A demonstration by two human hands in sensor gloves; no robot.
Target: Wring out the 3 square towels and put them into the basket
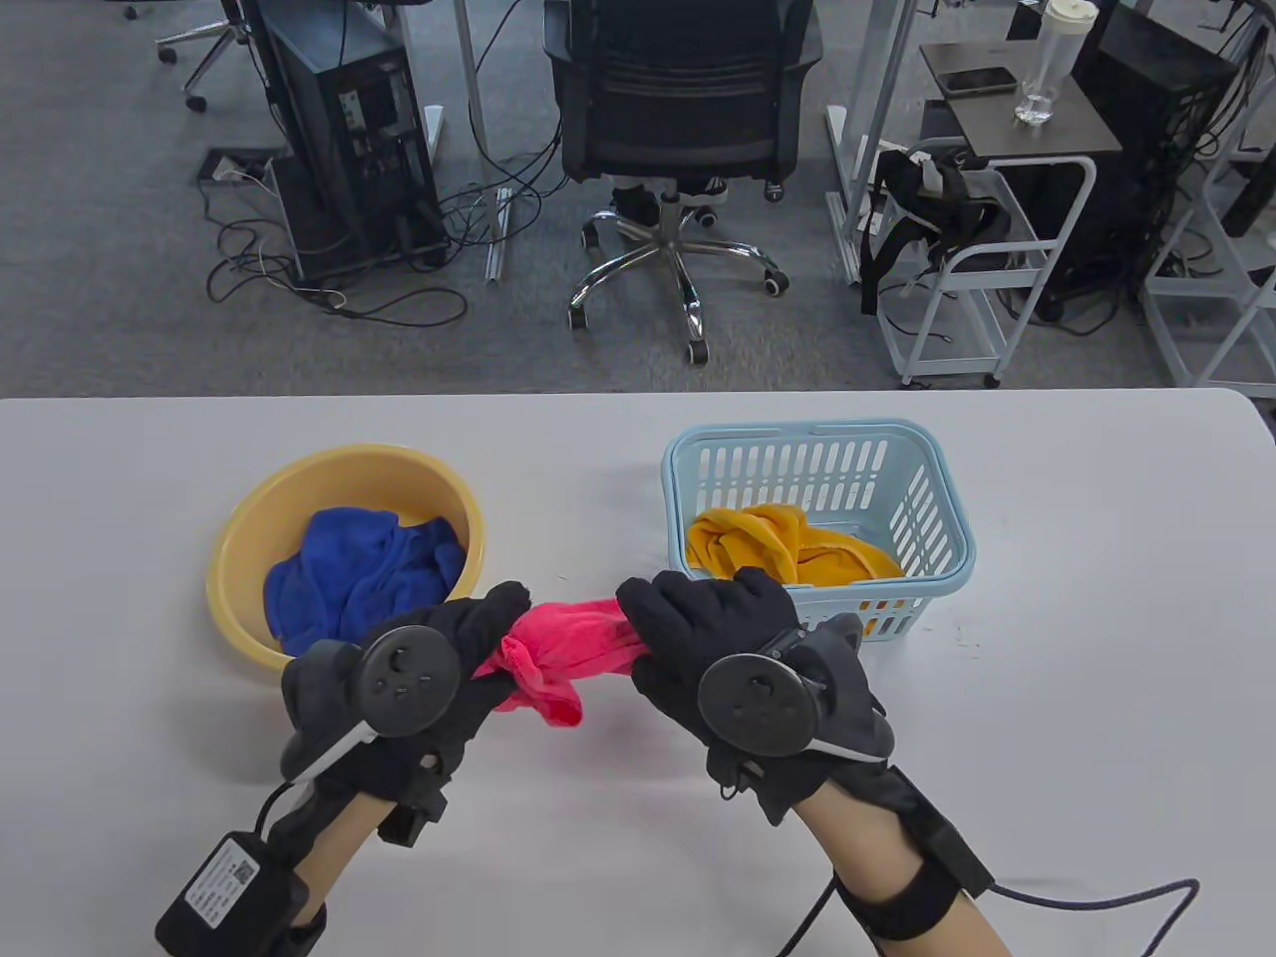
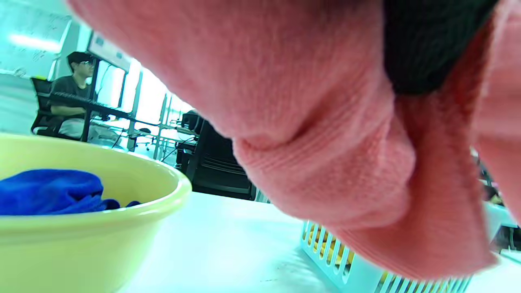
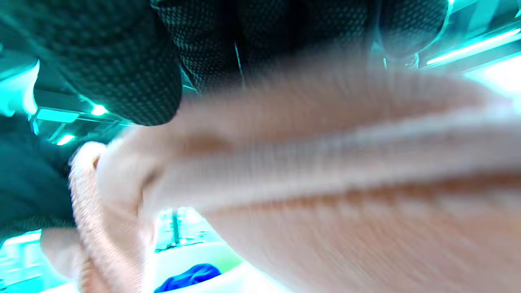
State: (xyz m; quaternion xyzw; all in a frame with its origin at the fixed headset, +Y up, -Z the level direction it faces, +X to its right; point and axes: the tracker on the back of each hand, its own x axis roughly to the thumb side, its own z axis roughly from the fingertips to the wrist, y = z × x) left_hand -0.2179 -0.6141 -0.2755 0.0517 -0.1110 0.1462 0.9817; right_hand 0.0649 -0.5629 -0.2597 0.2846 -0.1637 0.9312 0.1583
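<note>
A pink towel [image 1: 568, 643] is stretched and twisted between my two hands above the table's near middle. My left hand [image 1: 469, 648] grips its left end, my right hand [image 1: 698, 628] grips its right end. A loose fold hangs below the left fist. The pink towel [image 2: 325, 134] fills the left wrist view and blurs across the right wrist view as the pink towel [image 3: 325, 183]. A blue towel [image 1: 359, 573] lies in the yellow basin [image 1: 239, 558]. A yellow towel [image 1: 788, 548] lies in the light blue basket [image 1: 947, 498].
The basin stands left of my hands and the basket right behind my right hand. An office chair [image 1: 683, 150], a computer tower [image 1: 349, 140] and a white cart [image 1: 987, 259] stand beyond the table's far edge. A person sits at a desk [image 2: 73, 106] in the distance.
</note>
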